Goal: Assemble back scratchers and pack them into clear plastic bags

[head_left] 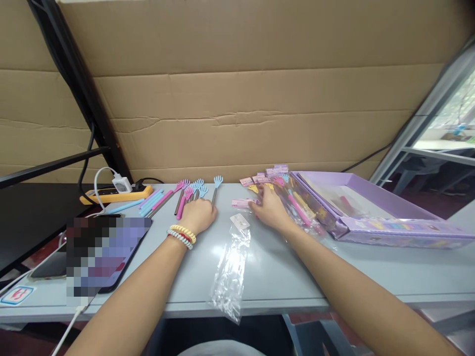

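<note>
Near the middle of the table, my left hand (200, 215) is closed, with the thin metal shaft of a blue back scratcher (218, 181) running into its fingers; the handle is hidden. Other blue and pink back scratchers (185, 191) lie just beyond and left of that hand. My right hand (272, 207) is curled, its fingertips on a pink header card (242, 203). Beneath and beside it lie several bagged back scratchers (300, 210) with yellow, pink and blue heads. Between my hands rests a clear plastic bag (230, 269) with a white label (240, 221), overhanging the front edge.
A purple display box (404, 239) stands open at right. Blue and pink handle tubes (151, 202) lie at left, near a yellow power strip (111, 194) with a white charger (122, 183). A tablet or phone (126, 259), partly blurred, lies front left. Cardboard (260, 118) backs the table.
</note>
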Demonstrator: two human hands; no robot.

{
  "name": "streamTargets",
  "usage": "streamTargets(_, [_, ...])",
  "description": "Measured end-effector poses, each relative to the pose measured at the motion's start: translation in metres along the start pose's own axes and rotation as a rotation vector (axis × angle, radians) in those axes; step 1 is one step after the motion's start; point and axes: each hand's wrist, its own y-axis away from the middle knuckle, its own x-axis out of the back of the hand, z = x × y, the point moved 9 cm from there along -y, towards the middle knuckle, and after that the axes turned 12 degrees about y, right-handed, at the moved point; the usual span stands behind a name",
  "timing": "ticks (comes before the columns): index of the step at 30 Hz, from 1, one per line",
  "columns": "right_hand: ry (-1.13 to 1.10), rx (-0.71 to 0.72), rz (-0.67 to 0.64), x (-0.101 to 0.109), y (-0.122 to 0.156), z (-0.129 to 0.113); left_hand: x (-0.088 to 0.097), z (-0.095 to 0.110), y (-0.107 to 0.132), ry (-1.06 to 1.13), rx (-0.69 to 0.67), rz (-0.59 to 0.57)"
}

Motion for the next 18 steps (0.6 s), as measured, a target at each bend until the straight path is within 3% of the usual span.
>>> streamTargets(2, [-0.027,0.004,0.071,0.008,0.001,-0.001,0.008,0.009,0.001,0.089,-0.103,0.063])
streamTargets(4, [-0.131,0.025,0.033,0.008,0.002,-0.006,0.017,0.022,0.006,0.187,-0.240,0.120])
streamTargets(8, [-0.592,0.114,-0.343,-0.016,0.012,-0.031,0.027,0.048,0.020,0.298,-0.473,0.151])
streamTargets(10, [-0.828,0.080,-0.481,-0.025,0.019,-0.040,0.029,0.057,0.026,0.322,-0.535,0.143])
streamTargets(15, [-1.075,-0.033,-0.548,-0.032,0.022,-0.042,0.033,0.060,0.026,0.374,-0.562,0.149])
streamTargets(18, [-1.081,-0.061,-0.498,-0.028,0.018,-0.035,0.050,0.025,0.013,0.334,-0.342,0.325])
